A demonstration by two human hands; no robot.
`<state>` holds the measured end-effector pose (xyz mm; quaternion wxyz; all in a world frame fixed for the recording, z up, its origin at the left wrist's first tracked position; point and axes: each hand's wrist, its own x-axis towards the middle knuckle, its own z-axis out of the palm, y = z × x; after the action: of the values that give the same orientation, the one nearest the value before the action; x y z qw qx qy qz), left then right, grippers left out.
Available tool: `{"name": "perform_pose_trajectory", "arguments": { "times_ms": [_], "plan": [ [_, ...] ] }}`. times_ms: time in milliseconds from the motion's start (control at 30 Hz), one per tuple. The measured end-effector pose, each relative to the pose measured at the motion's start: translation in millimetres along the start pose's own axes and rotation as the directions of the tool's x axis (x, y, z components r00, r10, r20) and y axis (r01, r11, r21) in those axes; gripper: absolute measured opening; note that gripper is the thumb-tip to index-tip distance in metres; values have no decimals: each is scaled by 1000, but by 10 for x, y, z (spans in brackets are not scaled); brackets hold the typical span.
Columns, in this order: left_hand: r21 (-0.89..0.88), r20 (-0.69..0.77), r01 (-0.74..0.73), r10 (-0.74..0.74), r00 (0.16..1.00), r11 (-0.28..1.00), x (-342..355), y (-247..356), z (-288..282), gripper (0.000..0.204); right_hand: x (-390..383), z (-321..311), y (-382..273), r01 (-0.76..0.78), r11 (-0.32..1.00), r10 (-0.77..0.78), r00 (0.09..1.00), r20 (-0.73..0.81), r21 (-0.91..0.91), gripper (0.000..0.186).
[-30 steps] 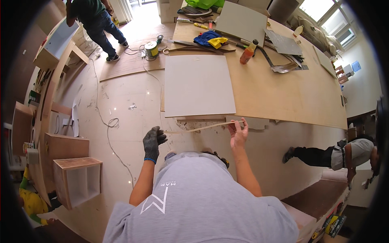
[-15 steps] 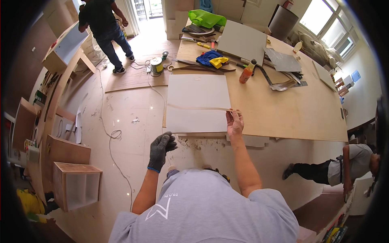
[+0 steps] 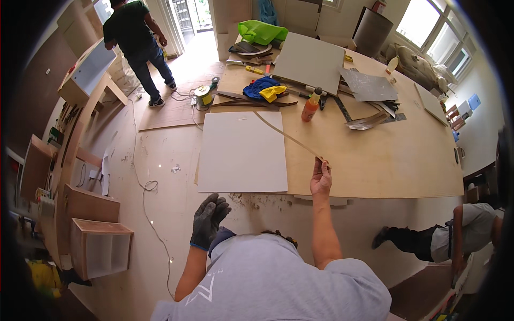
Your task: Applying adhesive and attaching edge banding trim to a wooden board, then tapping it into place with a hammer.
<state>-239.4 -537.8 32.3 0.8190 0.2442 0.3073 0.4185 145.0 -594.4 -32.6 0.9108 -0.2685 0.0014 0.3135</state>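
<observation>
My bare right hand (image 3: 320, 179) pinches one end of a long, thin brown strip (image 3: 293, 138), at the right of a white board (image 3: 243, 155). From the fingers the strip runs up and left, and its far end lies over the board's back edge. The board rests flat at the near left of a large plywood worktop (image 3: 369, 160). In a dark grey glove, my left hand (image 3: 210, 220) is just off the board's near edge, its fingers loosely bent and apart, with nothing seen in them.
An orange bottle (image 3: 310, 106), blue and yellow cloths (image 3: 263, 89), a grey panel (image 3: 310, 60) and metal sheets (image 3: 369, 85) lie farther back. A can (image 3: 203, 98) and a cable (image 3: 145, 184) are on the floor. One person (image 3: 136, 48) stands back left, another (image 3: 450, 230) at right.
My right hand has moved right with the strip, which now slants off the board instead of lying straight across it. My left hand has drawn slightly nearer, and its fingers have loosened.
</observation>
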Motion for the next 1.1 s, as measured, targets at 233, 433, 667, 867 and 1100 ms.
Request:
{"name": "perform_pose_trajectory", "arguments": {
  "times_ms": [233, 433, 667, 867, 1100],
  "plan": [
    [108, 59, 159, -166, 984, 981, 250, -23, 375, 31, 138, -533, -306, 195, 974, -208, 972, -113, -116, 19],
    [55, 208, 366, -369, 906, 929, 881, -94, 519, 34, -13, -799, -503, 136, 857, -258, 948, -187, -497, 35],
    [-99, 509, 625, -501, 700, 774, 1320, -234, 1116, 44, -812, 649, -470, 153, 296, -214, 973, 91, -943, 51],
    [-127, 648, 688, -466, 603, 715, 1324, -600, 1127, 42, -830, 1204, 369, 464, -311, -94, 854, 513, -829, 19],
    [66, 524, 602, -541, 658, 796, 1230, -221, 1227, 43, -763, 1349, 579, 431, -115, -138, 885, 444, -895, 18]
  ]
}}
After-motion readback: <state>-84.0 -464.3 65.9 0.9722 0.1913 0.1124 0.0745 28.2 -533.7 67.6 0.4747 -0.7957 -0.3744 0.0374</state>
